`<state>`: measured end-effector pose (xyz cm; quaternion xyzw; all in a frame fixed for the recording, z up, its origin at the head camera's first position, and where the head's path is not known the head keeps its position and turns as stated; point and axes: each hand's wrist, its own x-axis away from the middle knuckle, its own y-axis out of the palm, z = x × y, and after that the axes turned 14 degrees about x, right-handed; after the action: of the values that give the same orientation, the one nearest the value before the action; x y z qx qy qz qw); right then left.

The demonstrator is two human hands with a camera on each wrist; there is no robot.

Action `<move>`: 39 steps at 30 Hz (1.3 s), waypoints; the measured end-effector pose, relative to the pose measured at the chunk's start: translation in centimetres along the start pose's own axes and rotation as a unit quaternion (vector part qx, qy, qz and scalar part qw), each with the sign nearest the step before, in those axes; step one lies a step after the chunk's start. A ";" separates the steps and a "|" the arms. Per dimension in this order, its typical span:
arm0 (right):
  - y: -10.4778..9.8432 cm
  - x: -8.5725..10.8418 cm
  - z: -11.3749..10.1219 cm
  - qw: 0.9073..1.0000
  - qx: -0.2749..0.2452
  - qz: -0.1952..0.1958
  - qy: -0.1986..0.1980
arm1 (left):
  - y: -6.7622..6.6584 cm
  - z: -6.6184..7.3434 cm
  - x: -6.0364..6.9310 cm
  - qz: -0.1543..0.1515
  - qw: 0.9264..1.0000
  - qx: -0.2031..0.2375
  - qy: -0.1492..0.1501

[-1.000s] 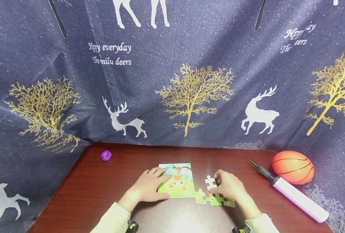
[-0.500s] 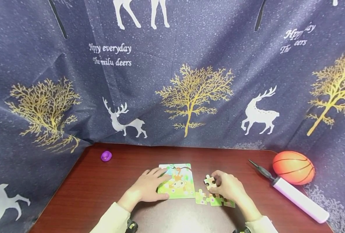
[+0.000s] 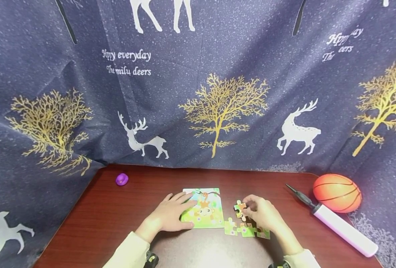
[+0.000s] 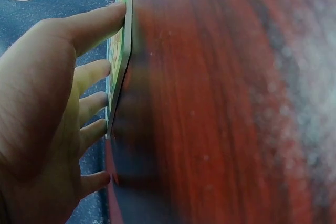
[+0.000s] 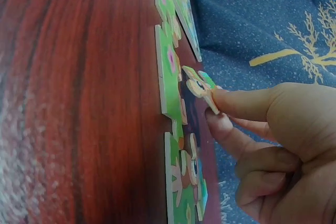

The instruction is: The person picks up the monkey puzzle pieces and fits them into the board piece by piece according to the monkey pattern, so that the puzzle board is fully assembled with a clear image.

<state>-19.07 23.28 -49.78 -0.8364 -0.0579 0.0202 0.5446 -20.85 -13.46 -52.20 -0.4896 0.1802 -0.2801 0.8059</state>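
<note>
The left hand [image 3: 172, 214] lies spread on the left part of a square monkey picture board [image 3: 214, 222]; in the left wrist view its thumb and fingertips touch the board [image 4: 128, 30]. With thumb and fingers the right hand [image 3: 263, 213] pinches a puzzle piece [image 3: 240, 209], held tilted just above the table. Below that piece lies a row of joined pieces [image 3: 248, 231] with green lower parts, right of the board. The right wrist view shows the pinched piece [image 5: 198, 88] between thumb and fingers of the right hand [image 5: 283, 140], beside the row [image 5: 169, 77].
A small purple object [image 3: 122, 179] sits at the back left of the brown table [image 3: 94, 219]. At the right are an orange ball [image 3: 337, 193] and a white pump [image 3: 345, 229] with a dark nozzle. A dark blue patterned cloth [image 3: 171, 96] hangs behind the table.
The piece in the right hand has turned and tilted, from a pale face to its coloured side, and the right fingers have shifted on it. The left hand has stayed on the board.
</note>
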 end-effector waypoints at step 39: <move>5.1 -4.2 -9.3 0.991 -0.121 -0.027 -0.041 | -0.2 0.2 -0.1 -0.011 1.000 -0.001 -0.012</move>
<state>-21.99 12.32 -50.79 -0.8929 -0.1042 0.0327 0.4368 -20.84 -13.30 -51.92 -0.4952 0.1657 -0.2831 0.8045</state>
